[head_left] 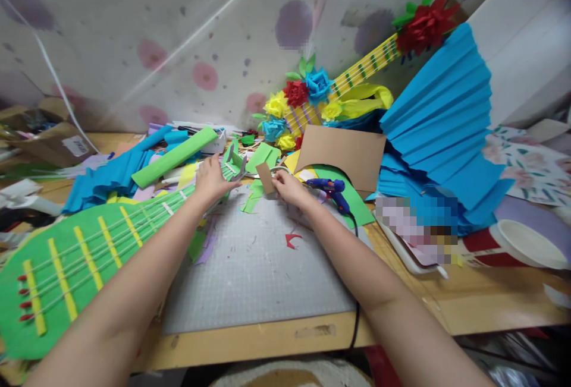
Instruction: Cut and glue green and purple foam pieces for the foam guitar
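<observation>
A green paper guitar point(84, 256) with yellow strips and pale strings lies on the left, its neck running up toward the middle. At the head of that neck, my left hand point(212, 180) rests with thumb and fingers apart, by a grey-purple piece. My right hand point(288, 188) pinches a small brown cardboard piece point(266, 178) between thumb and fingers. A blue glue gun point(330, 189) lies just right of it, its black cord hanging over the table edge. Under both hands is a grey cutting mat point(267, 268) bearing a red scrap point(292, 241) and green scraps.
Behind stands a yellow paper guitar point(366, 75) with flowers. Blue pleated paper point(441, 119) and a white-and-red cup point(504, 244) are on the right. A cut cardboard sheet point(341, 155) leans behind the glue gun. Paper rolls point(176, 158) and a cardboard box point(49, 137) lie left.
</observation>
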`<action>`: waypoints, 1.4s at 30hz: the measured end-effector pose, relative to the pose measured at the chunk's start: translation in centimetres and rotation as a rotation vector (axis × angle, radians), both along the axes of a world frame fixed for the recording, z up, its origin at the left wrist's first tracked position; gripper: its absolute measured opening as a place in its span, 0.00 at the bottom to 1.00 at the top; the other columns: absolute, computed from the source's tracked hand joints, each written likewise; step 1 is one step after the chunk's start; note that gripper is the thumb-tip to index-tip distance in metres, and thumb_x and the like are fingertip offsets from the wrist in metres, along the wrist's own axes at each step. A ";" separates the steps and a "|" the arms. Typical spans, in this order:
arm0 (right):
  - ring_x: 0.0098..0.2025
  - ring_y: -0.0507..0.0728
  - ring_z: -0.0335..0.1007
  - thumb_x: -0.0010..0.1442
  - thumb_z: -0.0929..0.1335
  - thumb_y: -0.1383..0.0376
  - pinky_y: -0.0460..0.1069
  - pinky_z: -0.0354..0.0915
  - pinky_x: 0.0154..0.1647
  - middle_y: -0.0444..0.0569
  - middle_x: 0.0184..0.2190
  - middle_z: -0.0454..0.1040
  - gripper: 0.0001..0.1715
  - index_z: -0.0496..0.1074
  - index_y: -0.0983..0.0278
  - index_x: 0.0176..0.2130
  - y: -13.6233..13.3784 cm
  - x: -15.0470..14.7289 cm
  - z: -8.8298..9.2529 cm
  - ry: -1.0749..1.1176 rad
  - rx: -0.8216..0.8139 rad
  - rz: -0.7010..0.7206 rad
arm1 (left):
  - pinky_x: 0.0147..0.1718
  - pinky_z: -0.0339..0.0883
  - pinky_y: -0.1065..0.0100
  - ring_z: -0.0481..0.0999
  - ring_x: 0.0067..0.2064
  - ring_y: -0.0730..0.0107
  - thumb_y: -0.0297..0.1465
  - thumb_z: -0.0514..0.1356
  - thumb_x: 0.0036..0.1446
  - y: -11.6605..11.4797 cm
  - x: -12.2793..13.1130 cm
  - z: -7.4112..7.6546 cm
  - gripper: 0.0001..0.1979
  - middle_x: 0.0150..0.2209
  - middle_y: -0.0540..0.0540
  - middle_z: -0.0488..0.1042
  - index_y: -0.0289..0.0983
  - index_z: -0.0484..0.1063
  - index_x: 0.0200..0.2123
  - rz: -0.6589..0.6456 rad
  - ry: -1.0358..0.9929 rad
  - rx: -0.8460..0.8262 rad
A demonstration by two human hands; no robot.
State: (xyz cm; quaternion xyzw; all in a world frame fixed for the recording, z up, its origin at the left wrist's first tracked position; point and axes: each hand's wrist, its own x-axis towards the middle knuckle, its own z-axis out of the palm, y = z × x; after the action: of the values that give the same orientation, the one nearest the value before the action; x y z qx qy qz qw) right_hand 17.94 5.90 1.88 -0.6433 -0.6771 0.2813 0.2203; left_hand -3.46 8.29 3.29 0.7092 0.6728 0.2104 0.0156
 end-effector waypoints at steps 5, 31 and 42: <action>0.23 0.50 0.65 0.56 0.61 0.68 0.44 0.59 0.28 0.40 0.20 0.69 0.02 0.63 0.62 0.32 -0.3 -0.4 0.1 0.101 -0.003 0.006 | 0.48 0.62 0.55 0.67 0.53 0.46 0.40 0.65 0.42 0.9 0.6 -0.8 0.41 0.50 0.31 0.68 0.30 0.53 0.56 0.011 0.018 -0.100; 0.41 0.58 0.70 0.51 0.65 0.62 0.49 0.63 0.39 0.52 0.41 0.71 0.10 0.75 0.61 0.32 0.4 -4.0 3.5 -0.294 0.046 0.033 | 0.46 0.64 0.56 0.69 0.51 0.47 0.34 0.62 0.45 -4.5 2.5 -2.0 0.36 0.48 0.31 0.69 0.29 0.53 0.56 -0.248 -0.032 -0.073; 0.43 0.61 0.72 0.53 0.65 0.62 0.51 0.64 0.40 0.55 0.39 0.75 0.13 0.77 0.63 0.35 0.3 -4.3 3.6 -0.332 0.068 -0.020 | 0.47 0.63 0.57 0.69 0.51 0.50 0.34 0.62 0.45 -4.3 2.5 -2.2 0.37 0.48 0.33 0.69 0.31 0.51 0.57 -0.248 -0.006 -0.063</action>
State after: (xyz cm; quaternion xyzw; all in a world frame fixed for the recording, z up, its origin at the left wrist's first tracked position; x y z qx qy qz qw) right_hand 13.60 6.15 5.49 -0.6798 -0.7070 0.1457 0.1297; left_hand -1.00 3.97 1.12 0.7856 0.5860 0.1877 0.0657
